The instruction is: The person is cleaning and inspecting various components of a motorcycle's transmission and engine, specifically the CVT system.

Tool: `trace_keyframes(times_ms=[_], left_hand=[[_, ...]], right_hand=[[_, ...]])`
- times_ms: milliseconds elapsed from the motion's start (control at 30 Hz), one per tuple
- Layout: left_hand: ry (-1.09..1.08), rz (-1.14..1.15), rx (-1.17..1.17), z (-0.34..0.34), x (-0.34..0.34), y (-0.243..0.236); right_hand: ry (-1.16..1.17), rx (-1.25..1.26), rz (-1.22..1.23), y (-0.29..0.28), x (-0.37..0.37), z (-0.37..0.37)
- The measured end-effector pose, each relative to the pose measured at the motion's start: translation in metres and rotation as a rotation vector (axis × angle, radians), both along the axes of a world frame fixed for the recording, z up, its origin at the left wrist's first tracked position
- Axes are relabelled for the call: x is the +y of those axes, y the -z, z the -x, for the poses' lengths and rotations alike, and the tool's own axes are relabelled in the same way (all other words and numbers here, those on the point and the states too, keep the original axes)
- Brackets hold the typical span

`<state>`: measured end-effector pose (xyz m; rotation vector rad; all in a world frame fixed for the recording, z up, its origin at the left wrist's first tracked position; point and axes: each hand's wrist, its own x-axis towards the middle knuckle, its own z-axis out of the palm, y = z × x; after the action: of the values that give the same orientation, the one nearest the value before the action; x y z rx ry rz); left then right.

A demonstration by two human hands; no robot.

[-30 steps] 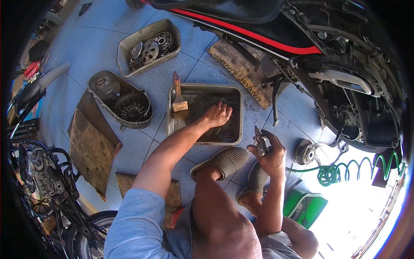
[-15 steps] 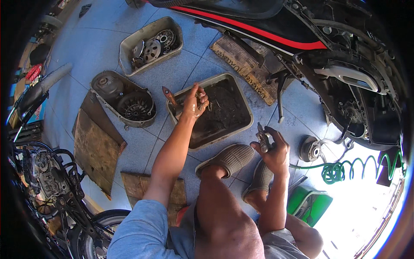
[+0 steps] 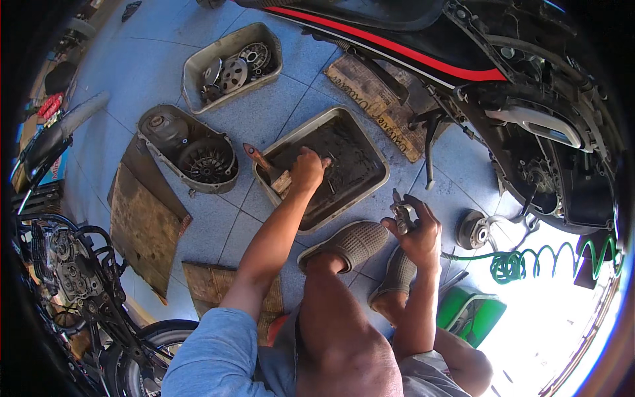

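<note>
Pan (image 3: 346,204), dark and wet inside, rests on blue tiles (image 3: 297,86). The left hand (image 3: 308,171) curls over it; I cannot tell whether it grasps anything. Working low should limit splashing. Right of the pan, the right hand (image 3: 420,237) grips a metal nozzle tool (image 3: 401,213). Beyond the pan stand a parts bin (image 3: 239,91) and a motorcycle (image 3: 423,52).

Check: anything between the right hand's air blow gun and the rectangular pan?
Nothing visible: only blue floor tile shows between the air blow gun in the right hand and the rectangular pan. The left clog sits to the lower left of that gap.
</note>
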<state>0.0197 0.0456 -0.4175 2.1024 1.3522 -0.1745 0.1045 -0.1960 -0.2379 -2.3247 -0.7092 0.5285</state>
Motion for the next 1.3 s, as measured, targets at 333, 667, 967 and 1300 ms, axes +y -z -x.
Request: trace_keyframes(times_ms=[333,667,967,1300], left_hand=[[0.357,-0.129,-0.093,0.005,0.015,0.031],[-0.253,1.495,-1.039,0.010,0.036,0.011],[0.867,-0.182,-0.204,0.002,0.023,0.013],[0.888,-0.172,-0.212,-0.013,-0.026,0.002]], right_hand=[[0.016,0.008,-0.015,0.001,-0.004,-0.003],[-0.013,-0.046,-0.001,0.001,-0.010,-0.008],[-0.019,-0.031,0.011,0.000,-0.007,-0.004],[-0.047,-0.113,0.043,0.001,-0.006,-0.004]])
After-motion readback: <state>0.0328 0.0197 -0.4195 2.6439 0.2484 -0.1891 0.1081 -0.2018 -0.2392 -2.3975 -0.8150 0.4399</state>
